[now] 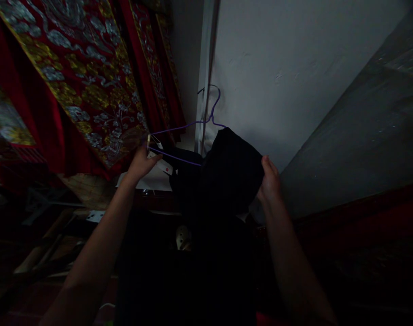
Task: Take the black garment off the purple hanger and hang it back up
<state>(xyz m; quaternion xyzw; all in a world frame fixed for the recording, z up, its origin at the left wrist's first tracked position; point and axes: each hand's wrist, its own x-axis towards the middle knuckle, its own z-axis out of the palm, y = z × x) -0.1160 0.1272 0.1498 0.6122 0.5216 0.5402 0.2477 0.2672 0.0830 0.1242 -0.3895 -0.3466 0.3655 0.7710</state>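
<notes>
A black garment [232,170] hangs partly over a purple wire hanger [179,128], covering the hanger's right arm; the left arm is bare. My left hand [141,163] is closed at the hanger's left end, where a paper tag [164,165] dangles on a string near the thumb. On the other side my right hand [270,179] is closed on the garment's right edge, thumb on top. The hanger's hook points up, in front of the wall. Dim light hides the folds of the black cloth.
Red embroidered cloth [91,81] with gold and silver patterns hangs at the upper left. A pale wall [295,68] with a vertical edge strip stands ahead. Lower left, dark frame-like pieces stand on the floor. A light clog [183,237] with holes shows below.
</notes>
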